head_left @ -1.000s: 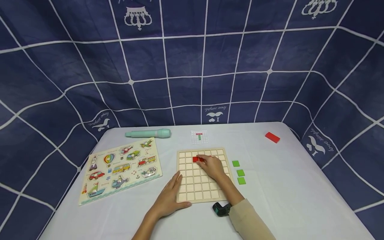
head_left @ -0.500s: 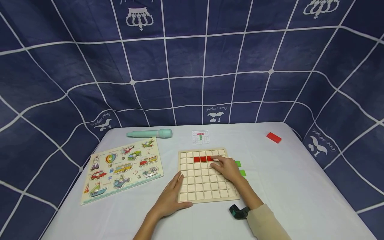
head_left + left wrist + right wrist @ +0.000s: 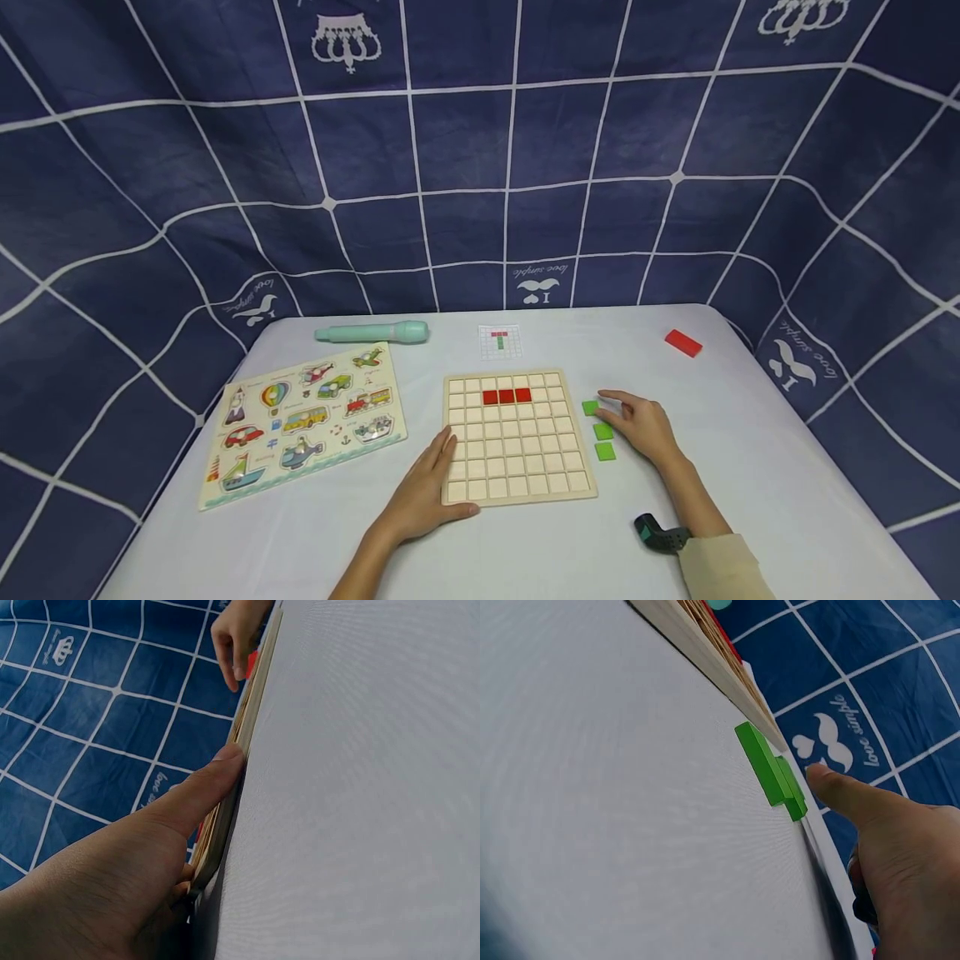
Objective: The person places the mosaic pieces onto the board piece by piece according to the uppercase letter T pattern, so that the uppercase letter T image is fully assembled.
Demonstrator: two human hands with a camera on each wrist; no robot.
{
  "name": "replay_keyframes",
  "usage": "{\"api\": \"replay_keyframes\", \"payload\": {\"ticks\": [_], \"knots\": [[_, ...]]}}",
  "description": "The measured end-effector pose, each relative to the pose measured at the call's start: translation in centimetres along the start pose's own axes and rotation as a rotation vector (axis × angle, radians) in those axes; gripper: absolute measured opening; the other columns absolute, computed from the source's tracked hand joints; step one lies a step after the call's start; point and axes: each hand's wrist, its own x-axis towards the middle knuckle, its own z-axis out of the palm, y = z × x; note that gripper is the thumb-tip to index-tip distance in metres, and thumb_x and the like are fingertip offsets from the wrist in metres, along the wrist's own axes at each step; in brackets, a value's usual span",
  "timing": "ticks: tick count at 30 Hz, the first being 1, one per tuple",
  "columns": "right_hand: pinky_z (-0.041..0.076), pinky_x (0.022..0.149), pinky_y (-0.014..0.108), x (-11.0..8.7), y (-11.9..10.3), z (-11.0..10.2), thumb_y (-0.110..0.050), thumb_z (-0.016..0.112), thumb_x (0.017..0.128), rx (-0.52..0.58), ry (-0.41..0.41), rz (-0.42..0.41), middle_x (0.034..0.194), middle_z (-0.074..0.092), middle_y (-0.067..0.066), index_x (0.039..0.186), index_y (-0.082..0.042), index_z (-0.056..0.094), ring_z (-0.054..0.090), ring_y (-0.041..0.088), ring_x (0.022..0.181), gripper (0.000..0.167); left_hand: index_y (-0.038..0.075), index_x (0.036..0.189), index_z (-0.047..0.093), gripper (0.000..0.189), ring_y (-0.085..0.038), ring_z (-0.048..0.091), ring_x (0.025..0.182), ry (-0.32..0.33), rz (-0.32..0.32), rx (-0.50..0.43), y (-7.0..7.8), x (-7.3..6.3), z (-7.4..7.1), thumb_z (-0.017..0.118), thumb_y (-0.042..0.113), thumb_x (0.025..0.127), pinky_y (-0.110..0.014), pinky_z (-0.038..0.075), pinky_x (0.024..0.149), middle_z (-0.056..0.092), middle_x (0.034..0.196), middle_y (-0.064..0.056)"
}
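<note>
Picture puzzle board (image 3: 330, 454), cream, with vehicle pieces: lies aslant on the white surface (image 3: 750, 467), at ten o'clock from the left hand.

Mint-green stick (image 3: 371, 333), one end thicker: lies just beyond the puzzle's far edge, at ten o'clock from the grid board.

Left hand (image 3: 423, 492): at the grid board's eight o'clock; fingers extended along its left edge, thumb spread against its near edge; touching, unclenched.

Grid board (image 3: 513, 450), pale wood, seven cells by seven: flat, at two o'clock from the left hand and nine o'clock from the right.

Red tiles (image 3: 507, 396), three: seated side by side in the second row from the far edge, third to fifth cells; between one and two o'clock from the left hand.

Pattern card (image 3: 499, 342), printed with a red-and-green T: near the board, at its twelve o'clock.

Green tiles (image 3: 603, 432), three: in a loose column just beside the board at its three o'clock; between eight and ten o'clock from the right hand.

Right hand (image 3: 637, 423): thumb and index finger parted by the farthest green tile, unclenched; whether the thumb touches it cannot be told.

Black wrist device (image 3: 656, 533): at the beige sleeve (image 3: 720, 567).

Red block (image 3: 683, 342): well apart, at two o'clock from the board.
</note>
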Motion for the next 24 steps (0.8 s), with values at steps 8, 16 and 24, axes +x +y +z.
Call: {"api": "replay_keyframes", "payload": {"ticks": [8, 16, 24], "knots": [[0.025, 0.042, 0.024, 0.04, 0.13, 0.12, -0.037, 0.074, 0.077, 0.004, -0.024, 0.031, 0.049, 0.035, -0.007, 0.109, -0.014, 0.069, 0.031, 0.009, 0.045, 0.04, 0.0, 0.145, 0.024, 0.108, -0.032, 0.016, 0.137, -0.002, 0.001, -0.006, 0.02, 0.03, -0.1, 0.066, 0.065, 0.069, -0.052, 0.024, 0.104, 0.011, 0.153, -0.01], [0.025, 0.042, 0.024, 0.07, 0.2, 0.25, -0.037, 0.073, 0.077, 0.012, -0.031, 0.04, 0.049, 0.035, -0.007, 0.109, -0.014, 0.069, 0.032, 0.01, 0.045, 0.039, 0.0, 0.145, 0.024, 0.108, -0.032, 0.016, 0.137, -0.009, -0.006, -0.004, 0.07, 0.01, -0.13, 0.066, 0.065, 0.069, -0.052, 0.025, 0.103, 0.011, 0.154, -0.009], [0.026, 0.043, 0.024, 0.1, 0.37, 0.4, -0.036, 0.072, 0.078, -0.001, -0.052, 0.048, 0.05, 0.035, -0.006, 0.111, -0.012, 0.068, 0.032, 0.011, 0.046, 0.041, 0.0, 0.145, 0.023, 0.109, -0.032, 0.017, 0.136, -0.005, 0.002, 0.01, 0.06, 0.08, -0.17, 0.065, 0.066, 0.069, -0.052, 0.025, 0.104, 0.011, 0.154, -0.009]]}}
